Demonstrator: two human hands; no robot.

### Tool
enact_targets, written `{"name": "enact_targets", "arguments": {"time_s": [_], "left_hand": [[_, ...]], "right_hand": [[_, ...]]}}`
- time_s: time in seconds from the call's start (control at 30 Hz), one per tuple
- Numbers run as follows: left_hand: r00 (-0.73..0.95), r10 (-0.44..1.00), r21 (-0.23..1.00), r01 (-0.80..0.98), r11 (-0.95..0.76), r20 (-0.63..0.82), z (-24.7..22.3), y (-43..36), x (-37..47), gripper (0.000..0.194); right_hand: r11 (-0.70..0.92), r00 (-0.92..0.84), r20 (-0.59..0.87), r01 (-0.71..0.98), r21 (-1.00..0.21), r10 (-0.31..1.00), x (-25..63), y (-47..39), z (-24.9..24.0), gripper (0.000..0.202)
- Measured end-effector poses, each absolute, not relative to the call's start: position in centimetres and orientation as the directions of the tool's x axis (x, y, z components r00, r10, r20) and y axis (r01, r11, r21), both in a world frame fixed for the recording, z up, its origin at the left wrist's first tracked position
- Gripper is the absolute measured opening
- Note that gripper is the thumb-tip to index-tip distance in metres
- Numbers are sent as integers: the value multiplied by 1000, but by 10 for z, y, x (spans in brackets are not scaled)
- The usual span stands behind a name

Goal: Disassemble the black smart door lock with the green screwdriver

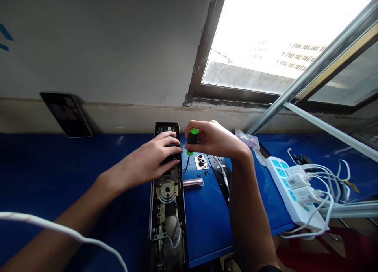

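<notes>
The left hand (153,159) presses on the open lock body (167,193); the right hand (217,140) grips a green-handled screwdriver (191,142) upright on the blue table (59,173).

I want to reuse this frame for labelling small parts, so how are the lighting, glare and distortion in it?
Head view: the window is blown out to near white, while the blue table is dim with faint sheen; wide-lens bending curves the wall edge; the right hand on the green-handled screwdriver and the left hand on the opened lock body look fairly sharp; the tiny screws barely resolve.
</notes>
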State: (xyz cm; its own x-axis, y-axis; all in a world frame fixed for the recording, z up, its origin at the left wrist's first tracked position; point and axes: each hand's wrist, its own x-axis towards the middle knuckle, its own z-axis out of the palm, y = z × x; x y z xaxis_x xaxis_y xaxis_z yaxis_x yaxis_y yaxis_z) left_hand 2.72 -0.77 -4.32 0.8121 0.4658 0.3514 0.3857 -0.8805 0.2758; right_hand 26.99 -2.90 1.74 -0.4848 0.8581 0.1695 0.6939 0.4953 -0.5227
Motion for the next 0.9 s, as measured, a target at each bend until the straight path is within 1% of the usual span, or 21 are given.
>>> {"name": "enact_targets", "arguments": {"time_s": [0.2, 0.5, 0.7, 0.8, 0.9], "left_hand": [[806, 475, 269, 399, -877, 353, -42, -7, 25, 32], [798, 479, 295, 388, -873, 366, -44, -6, 22, 31], [788, 489, 328, 380, -865, 374, -43, -5, 22, 29], [781, 490, 342, 372, -863, 387, -39, -4, 19, 29], [781, 485, 367, 351, -861, 392, -32, -5, 14, 28]], "right_hand": [[471, -450, 170, 731, -494, 877, 273, -31, 18, 24], [463, -461, 159, 681, -568, 873, 274, -38, 23, 24], [454, -441, 168, 695, -557, 881, 276, -39, 26, 24], [467, -420, 224, 675, -571, 880, 276, -43, 31, 24], [496, -350, 351, 645, -582, 868, 273, -50, 36, 26]]}}
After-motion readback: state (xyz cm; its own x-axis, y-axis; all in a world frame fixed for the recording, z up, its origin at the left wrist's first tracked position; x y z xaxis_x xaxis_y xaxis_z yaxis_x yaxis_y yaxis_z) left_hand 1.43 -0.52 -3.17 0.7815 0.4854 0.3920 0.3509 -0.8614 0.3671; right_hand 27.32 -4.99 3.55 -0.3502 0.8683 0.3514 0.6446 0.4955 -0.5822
